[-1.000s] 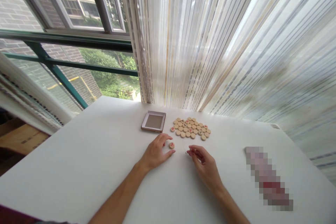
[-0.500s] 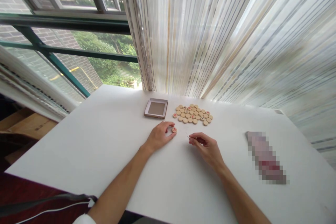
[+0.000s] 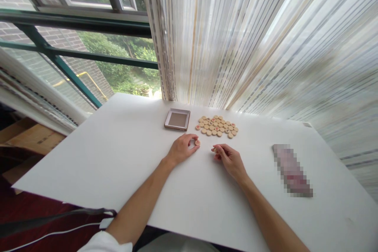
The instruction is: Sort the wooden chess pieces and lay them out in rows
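Between the thumb and fingers of my left hand point(image 3: 183, 149) is a round wooden xiangqi piece point(image 3: 197, 143), its red character facing up. To the right, my right hand point(image 3: 230, 160) is closed in a pinch. A small pale thing shows at its fingertips, but the fingers hide most of it and I cannot tell what it is. Just beyond both hands lies a flat cluster of xiangqi pieces point(image 3: 219, 126), mostly blank side up, a few showing red or black characters. One red-marked piece point(image 3: 197, 127) sits at the cluster's left edge.
A shallow square box point(image 3: 189, 115) stands left of the cluster on the white table point(image 3: 118, 145). A pixelated flat object point(image 3: 292, 171) lies to the right. Striped curtains point(image 3: 212, 39) hang at the table's far edge. A cable point(image 3: 59, 231) runs by the near left edge.
The view has shifted slightly. My right hand has turned its fingers; a thin pale streak at its fingertips is gone, and a small pale thing shows there. My left hand keeps its piece.
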Action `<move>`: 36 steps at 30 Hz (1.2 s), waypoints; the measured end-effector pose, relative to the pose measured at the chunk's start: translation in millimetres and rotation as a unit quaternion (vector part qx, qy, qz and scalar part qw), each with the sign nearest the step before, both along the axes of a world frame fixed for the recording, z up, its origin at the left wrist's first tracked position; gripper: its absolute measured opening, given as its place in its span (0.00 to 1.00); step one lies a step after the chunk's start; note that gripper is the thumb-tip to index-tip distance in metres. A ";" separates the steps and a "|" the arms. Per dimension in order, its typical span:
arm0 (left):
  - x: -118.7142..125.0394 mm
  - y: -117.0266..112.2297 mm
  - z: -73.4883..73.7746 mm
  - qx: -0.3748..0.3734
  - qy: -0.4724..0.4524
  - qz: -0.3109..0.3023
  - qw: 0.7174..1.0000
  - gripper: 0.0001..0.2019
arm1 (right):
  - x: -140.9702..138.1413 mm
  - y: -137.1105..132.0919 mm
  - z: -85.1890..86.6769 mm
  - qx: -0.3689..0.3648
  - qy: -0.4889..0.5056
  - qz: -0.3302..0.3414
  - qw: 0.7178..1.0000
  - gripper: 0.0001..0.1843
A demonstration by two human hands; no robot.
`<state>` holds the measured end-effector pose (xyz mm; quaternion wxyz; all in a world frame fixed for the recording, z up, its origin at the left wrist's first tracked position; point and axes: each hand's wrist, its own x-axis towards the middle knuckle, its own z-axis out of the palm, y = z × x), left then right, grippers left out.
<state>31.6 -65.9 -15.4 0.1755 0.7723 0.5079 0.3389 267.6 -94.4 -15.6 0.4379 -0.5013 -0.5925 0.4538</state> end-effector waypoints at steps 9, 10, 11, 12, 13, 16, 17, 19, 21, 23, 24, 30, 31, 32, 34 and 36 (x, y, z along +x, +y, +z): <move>-0.4 -0.3 2.2 0.003 -0.003 -0.004 1.000 0.14 | 1.0 15.3 7.0 -0.070 -0.031 0.042 0.996 0.22; -0.4 -0.2 1.9 0.003 -0.004 -0.004 1.000 0.14 | 0.5 15.9 10.7 -0.076 -0.038 0.047 0.995 0.20; -0.3 -0.1 1.5 0.003 -0.005 -0.005 1.000 0.14 | -0.5 16.7 14.3 -0.079 -0.046 0.052 0.994 0.19; -0.4 0.0 1.2 0.003 -0.006 -0.005 1.000 0.14 | -2.1 17.6 17.7 -0.081 -0.054 0.056 0.994 0.17; -0.4 0.0 1.0 0.003 -0.006 -0.006 1.000 0.14 | -4.3 18.7 20.5 -0.082 -0.064 0.059 0.993 0.15; -0.7 -0.2 1.0 0.004 -0.006 -0.008 1.000 0.14 | -13.7 23.5 24.8 -0.078 -0.093 0.051 0.991 0.11; -0.8 -0.3 1.2 0.005 -0.005 -0.008 1.000 0.14 | -17.3 25.3 24.9 -0.075 -0.103 0.044 0.991 0.10; -1.0 -0.5 1.6 0.006 -0.005 -0.008 1.000 0.13 | -23.8 28.7 24.1 -0.068 -0.121 0.028 0.990 0.09; -1.0 -0.6 2.0 0.006 -0.004 -0.008 1.000 0.13 | -28.7 31.3 23.0 -0.062 -0.138 0.014 0.988 0.08; -1.0 -0.7 2.4 0.005 -0.003 -0.008 1.000 0.13 | -31.9 33.1 22.8 -0.057 -0.156 0.004 0.986 0.07; -0.9 -0.7 2.6 0.005 -0.003 -0.008 1.000 0.13 | -32.9 33.7 23.1 -0.055 -0.166 0.001 0.985 0.07; -0.3 -1.1 3.9 0.003 -0.001 -0.005 1.000 0.13 | -33.9 38.3 24.9 -0.051 -0.213 -0.010 0.976 0.07; -0.2 -1.2 4.0 0.004 -0.001 -0.006 1.000 0.13 | -33.3 39.4 24.8 -0.052 -0.219 -0.011 0.974 0.07; -0.1 -1.2 4.0 0.005 -0.001 -0.006 1.000 0.13 | -32.6 40.5 24.7 -0.052 -0.225 -0.012 0.973 0.08; 0.2 -1.3 3.8 0.006 -0.001 -0.006 1.000 0.13 | -31.4 42.2 25.1 -0.053 -0.237 -0.012 0.970 0.09; 0.3 -1.4 3.3 0.006 -0.001 -0.005 1.000 0.13 | -31.2 42.6 25.9 -0.051 -0.248 -0.013 0.967 0.10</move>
